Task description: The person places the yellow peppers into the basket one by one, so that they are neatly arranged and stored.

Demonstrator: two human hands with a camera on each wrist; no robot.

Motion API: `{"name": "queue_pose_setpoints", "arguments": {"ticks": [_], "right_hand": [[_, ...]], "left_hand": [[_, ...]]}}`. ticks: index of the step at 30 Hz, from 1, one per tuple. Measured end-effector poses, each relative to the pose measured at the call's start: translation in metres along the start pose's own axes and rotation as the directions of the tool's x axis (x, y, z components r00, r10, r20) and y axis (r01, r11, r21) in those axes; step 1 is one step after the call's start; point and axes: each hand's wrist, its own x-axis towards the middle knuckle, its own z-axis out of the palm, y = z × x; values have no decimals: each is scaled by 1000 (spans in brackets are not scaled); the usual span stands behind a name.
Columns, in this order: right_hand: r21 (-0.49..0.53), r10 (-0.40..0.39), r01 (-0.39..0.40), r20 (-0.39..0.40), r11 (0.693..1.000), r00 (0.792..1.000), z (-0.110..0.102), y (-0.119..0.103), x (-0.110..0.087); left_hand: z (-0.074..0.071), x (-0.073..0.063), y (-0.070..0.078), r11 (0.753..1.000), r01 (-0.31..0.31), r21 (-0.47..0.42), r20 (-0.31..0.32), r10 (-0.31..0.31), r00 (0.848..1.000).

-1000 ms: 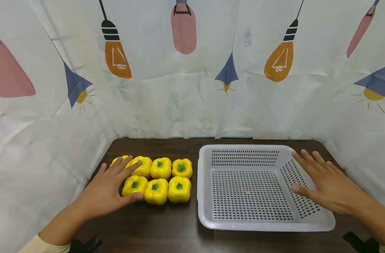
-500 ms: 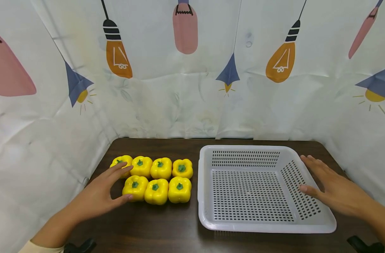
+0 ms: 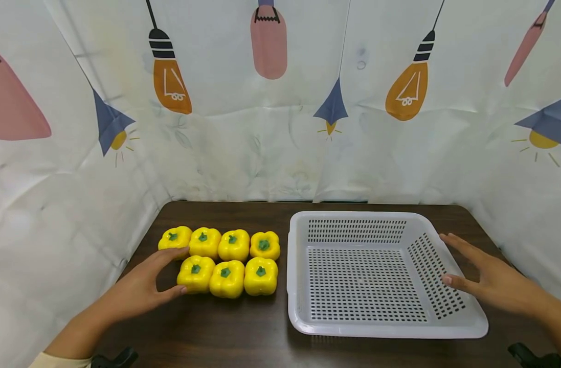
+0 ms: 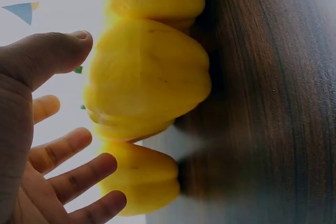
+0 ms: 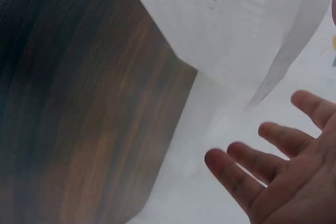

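Observation:
My left hand (image 3: 135,283) holds nothing, its thumb and fingers spread apart at the left end of the yellow bell peppers (image 3: 227,279). The thumb tip is right beside the front-left pepper (image 3: 196,274), and the index fingertip overlaps the back-left pepper (image 3: 175,237) in the head view. Several peppers with green stems sit in two rows; the left wrist view shows their sides (image 4: 147,72) close to the fingers. On the right, my right hand (image 3: 496,281) is spread and holds nothing, with its thumb over the right rim of a white perforated basket (image 3: 381,329).
The dark wooden table (image 3: 216,332) carries the peppers on the left and the basket on the right. A white printed cloth (image 3: 243,158) hangs behind the table and along both sides. Dark wrist straps (image 3: 116,358) show near the bottom edge.
My left hand has drawn back left and lower from over the peppers, uncovering the back-left one. My right hand has shifted right, away from the basket's inside. Peppers and basket stay put.

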Motion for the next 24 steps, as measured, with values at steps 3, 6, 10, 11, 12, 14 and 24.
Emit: {"name": "queue_pose_setpoints", "arguments": {"ticks": [3, 6, 10, 11, 12, 14, 24], "right_hand": [[43, 17, -17, 15, 999, 1000, 1, 4, -1], [91, 33, -37, 40, 995, 999, 2, 8, -1], [110, 31, -37, 53, 993, 998, 5, 12, 0], [117, 26, -32, 54, 993, 998, 5, 13, 0], [124, 24, -31, 56, 992, 998, 6, 14, 0], [165, 16, -27, 67, 986, 998, 8, 16, 1], [490, -78, 28, 82, 871, 994, 18, 29, 1]], "left_hand": [[1, -1, -3, 999, 25, -32, 26, -25, 999], [1, -1, -5, 997, 49, -60, 48, -46, 998], [2, -1, -8, 994, 70, -83, 66, -65, 996], [2, -1, -8, 993, 73, -88, 70, -67, 995], [3, -2, -9, 993, 76, -93, 74, -70, 995], [4, -2, -10, 991, 84, -102, 84, -76, 994], [7, -3, -14, 988, 99, -116, 112, -86, 990]]}}
